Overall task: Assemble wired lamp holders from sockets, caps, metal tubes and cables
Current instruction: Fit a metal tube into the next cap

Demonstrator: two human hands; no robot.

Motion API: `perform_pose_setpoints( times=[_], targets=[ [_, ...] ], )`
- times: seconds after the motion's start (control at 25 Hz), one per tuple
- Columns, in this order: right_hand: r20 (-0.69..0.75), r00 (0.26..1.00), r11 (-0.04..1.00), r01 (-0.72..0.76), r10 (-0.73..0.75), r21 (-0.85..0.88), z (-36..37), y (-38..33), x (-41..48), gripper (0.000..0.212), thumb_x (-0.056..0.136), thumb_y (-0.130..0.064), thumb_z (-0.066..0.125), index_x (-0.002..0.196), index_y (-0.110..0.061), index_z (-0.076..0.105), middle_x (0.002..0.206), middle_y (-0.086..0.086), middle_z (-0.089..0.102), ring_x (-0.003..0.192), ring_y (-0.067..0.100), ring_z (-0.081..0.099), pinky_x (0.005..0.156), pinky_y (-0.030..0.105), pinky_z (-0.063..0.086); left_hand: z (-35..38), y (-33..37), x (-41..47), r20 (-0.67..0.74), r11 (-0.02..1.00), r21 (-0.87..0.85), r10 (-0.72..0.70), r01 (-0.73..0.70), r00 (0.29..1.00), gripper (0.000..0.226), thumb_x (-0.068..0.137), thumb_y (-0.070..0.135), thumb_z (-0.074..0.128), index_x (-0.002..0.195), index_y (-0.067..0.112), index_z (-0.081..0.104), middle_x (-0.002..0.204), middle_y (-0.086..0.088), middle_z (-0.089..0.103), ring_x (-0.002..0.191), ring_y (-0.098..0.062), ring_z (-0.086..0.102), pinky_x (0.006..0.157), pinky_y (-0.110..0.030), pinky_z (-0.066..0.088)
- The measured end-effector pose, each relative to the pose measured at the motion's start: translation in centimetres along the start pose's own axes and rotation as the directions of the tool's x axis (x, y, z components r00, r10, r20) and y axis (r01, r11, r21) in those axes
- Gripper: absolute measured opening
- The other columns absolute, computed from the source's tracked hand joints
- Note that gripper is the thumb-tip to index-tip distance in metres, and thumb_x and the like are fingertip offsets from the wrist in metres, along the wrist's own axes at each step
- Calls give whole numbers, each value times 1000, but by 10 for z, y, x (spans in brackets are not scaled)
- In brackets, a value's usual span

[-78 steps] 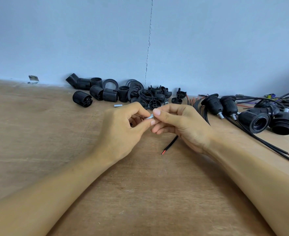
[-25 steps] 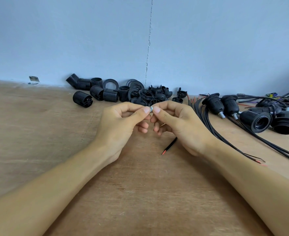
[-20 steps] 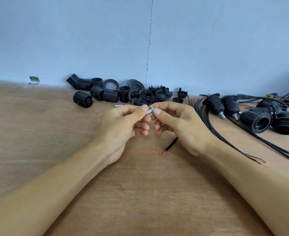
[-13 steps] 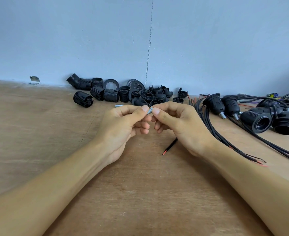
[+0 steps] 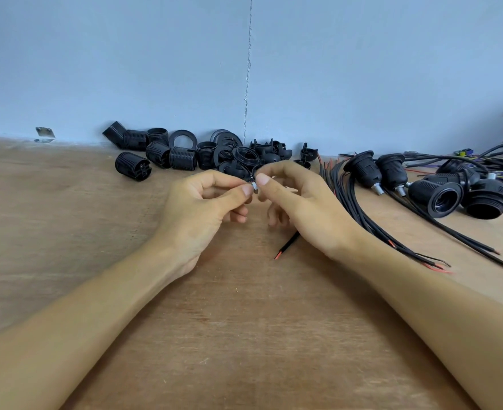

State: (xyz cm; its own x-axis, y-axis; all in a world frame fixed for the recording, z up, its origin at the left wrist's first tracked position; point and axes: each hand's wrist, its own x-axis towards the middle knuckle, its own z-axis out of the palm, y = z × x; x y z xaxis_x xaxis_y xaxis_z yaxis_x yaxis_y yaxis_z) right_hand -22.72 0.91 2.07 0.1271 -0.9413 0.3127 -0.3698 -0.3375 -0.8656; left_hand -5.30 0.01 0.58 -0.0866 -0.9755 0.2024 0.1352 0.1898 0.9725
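My left hand (image 5: 198, 208) and my right hand (image 5: 303, 205) meet fingertip to fingertip above the wooden table (image 5: 244, 335). Between them sits a small metal tube (image 5: 255, 186), pinched by my left thumb and forefinger. My right thumb and forefinger pinch a thin black cable at the tube's end. The cable's tail (image 5: 285, 250), with a red tip, comes out below my right hand onto the table. How far the cable sits inside the tube is hidden by my fingers.
A pile of black threaded sockets, rings and caps (image 5: 191, 153) lies along the blue wall. A bundle of loose black cables (image 5: 362, 214) runs right of my right hand. Assembled lamp holders with cables (image 5: 439, 190) crowd the far right.
Both hands have stayed together at the same spot. My fingertips have shifted slightly on the tube, which now shows end-on between them.
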Motion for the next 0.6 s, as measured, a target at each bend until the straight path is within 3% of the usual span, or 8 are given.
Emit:
perform_pose_setpoints(
  times=[0.08, 0.2, 0.24, 0.36, 0.4, 0.52, 0.6],
  targets=[
    [26, 1000, 1000, -4, 4, -7, -1, 1, 0, 18, 99, -35, 61, 95, -20, 70, 72, -5, 67, 55, 10, 58, 59, 19, 45, 0, -1, 0, -2, 1000, 10, -8, 9, 1000, 29, 66, 26, 83, 88, 8, 75, 80, -10, 78, 65, -14, 70, 62, -25, 58],
    [-13, 997, 992, -81, 80, -98, -1, 5, 2, 48, 101, -52, 49, 75, -17, 69, 58, -6, 59, 49, 5, 51, 59, 25, 42, 1, -2, 1, -7, 1000, 16, -7, 7, 1000, 29, 63, 27, 84, 84, 10, 74, 79, -10, 77, 65, -15, 71, 62, -25, 58],
    [-20, 997, 993, -81, 80, -86, -2, 4, 2, 49, 101, -55, 48, 76, -18, 69, 58, -5, 59, 49, 5, 50, 59, 26, 42, 1, -2, 1, -7, 1000, 15, -6, 6, 1000, 29, 64, 27, 84, 84, 10, 74, 80, -10, 77, 66, -16, 71, 63, -25, 58],
    [45, 999, 998, -27, 25, 50, -5, 2, 1, 21, 99, -39, 60, 97, -20, 69, 75, -6, 66, 52, 10, 52, 56, 22, 44, 0, -3, 2, 2, 1000, 7, -4, 4, 1000, 29, 67, 27, 83, 87, 8, 74, 82, -11, 78, 65, -15, 70, 62, -25, 58],
    [65, 998, 999, -25, 23, 29, -5, 2, 1, 19, 99, -36, 62, 94, -20, 69, 74, -7, 65, 52, 10, 51, 56, 22, 43, 0, -4, 2, 4, 1000, 9, -4, 4, 1000, 28, 68, 27, 82, 87, 8, 74, 82, -12, 78, 65, -15, 70, 61, -25, 58],
    [-7, 997, 985, -74, 73, -156, -1, 5, 2, 50, 101, -53, 49, 65, -20, 60, 56, -8, 50, 49, 6, 43, 58, 27, 38, 0, -4, 2, -1, 1000, 12, -5, 5, 1000, 27, 67, 27, 83, 84, 9, 74, 82, -13, 77, 64, -16, 69, 61, -25, 58],
    [-8, 997, 992, -74, 74, -98, -2, 3, 2, 43, 100, -53, 50, 75, -21, 64, 62, -7, 56, 49, 7, 47, 56, 25, 39, -1, -4, 2, -6, 1000, 3, -9, 9, 1000, 26, 68, 27, 82, 85, 8, 74, 81, -13, 77, 64, -16, 69, 61, -26, 57]
  ],
)
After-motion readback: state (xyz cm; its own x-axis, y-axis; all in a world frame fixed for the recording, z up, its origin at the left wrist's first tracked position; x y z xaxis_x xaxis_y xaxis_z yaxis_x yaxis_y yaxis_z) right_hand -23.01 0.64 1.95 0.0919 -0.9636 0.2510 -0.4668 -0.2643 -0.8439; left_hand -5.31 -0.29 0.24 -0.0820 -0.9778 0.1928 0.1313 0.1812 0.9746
